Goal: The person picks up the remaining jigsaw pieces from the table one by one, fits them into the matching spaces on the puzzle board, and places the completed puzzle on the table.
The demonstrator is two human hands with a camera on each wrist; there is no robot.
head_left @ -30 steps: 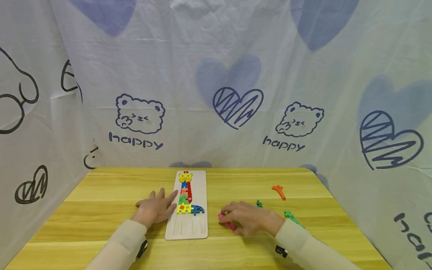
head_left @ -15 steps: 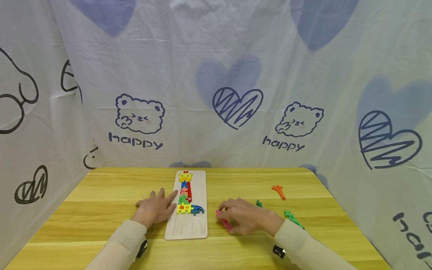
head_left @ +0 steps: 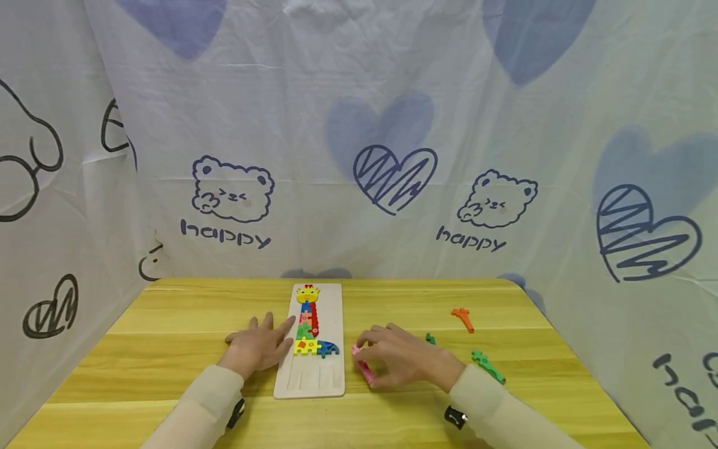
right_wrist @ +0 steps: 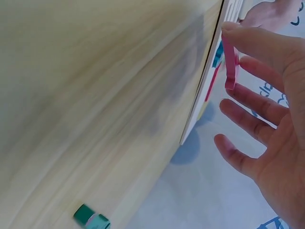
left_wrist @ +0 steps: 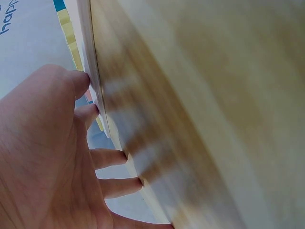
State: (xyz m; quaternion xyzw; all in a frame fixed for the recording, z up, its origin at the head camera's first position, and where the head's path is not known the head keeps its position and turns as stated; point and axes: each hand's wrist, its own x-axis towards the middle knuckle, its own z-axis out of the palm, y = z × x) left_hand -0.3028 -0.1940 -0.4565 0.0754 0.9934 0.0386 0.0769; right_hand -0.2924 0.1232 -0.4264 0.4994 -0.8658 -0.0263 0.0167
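A white puzzle board (head_left: pixel 330 315) lies lengthwise on the table, bearing a giraffe made of interlocking pieces: a yellow head (head_left: pixel 308 295), a coloured neck and a yellow-and-blue body (head_left: pixel 305 347). Below the body, bare outlined slots show on the board. My left hand (head_left: pixel 255 347) rests spread on the table, its thumb and index finger at the board's left edge. Just right of the board, my right hand (head_left: pixel 401 357) pinches a slim pink puzzle piece (right_wrist: pixel 230 62) between thumb and fingers; in the right wrist view the piece appears raised off the table.
Loose puzzle pieces lie to the right on the wooden table (head_left: pixel 392 418): an orange one (head_left: pixel 463 320), a green one (head_left: pixel 488 366) and a dark green one (head_left: pixel 430 339) partly behind the right hand. A printed white cloth (head_left: pixel 314 206) hangs behind the table.
My right hand has moved left toward the board with the pink puzzle piece, uncovering more of the green piece. The left hand and the board have stayed in place.
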